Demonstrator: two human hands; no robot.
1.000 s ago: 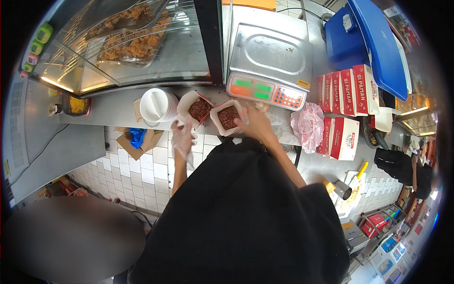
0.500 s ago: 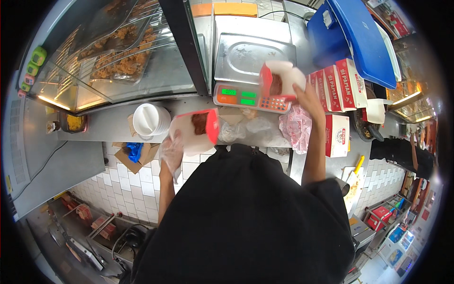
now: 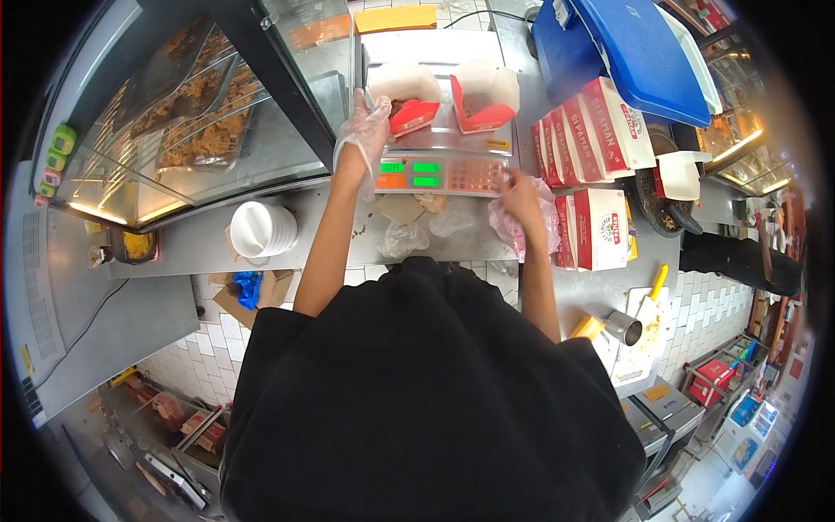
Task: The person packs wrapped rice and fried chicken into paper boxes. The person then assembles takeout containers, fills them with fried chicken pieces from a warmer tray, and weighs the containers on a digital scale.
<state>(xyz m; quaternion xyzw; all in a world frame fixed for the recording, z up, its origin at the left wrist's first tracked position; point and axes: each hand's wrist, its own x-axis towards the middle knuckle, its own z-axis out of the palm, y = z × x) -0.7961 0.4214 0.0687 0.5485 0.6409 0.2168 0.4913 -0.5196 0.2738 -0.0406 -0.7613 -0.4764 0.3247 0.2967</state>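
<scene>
Just by pink bag (image 3: 504, 224), right hand (image 3: 524, 204), grip unclear, left hand (image 3: 364, 126) gripping left carton (image 3: 415, 117)

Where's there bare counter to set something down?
Best patch: steel counter between the container of yellow food and the stacked white tubs. A smaller, crumb-specked one lies between the left forearm and the clear plastic bag. Crowded: the scale, with two open boxes on it; to its right, pink bag and red-and-white boxes.
</scene>
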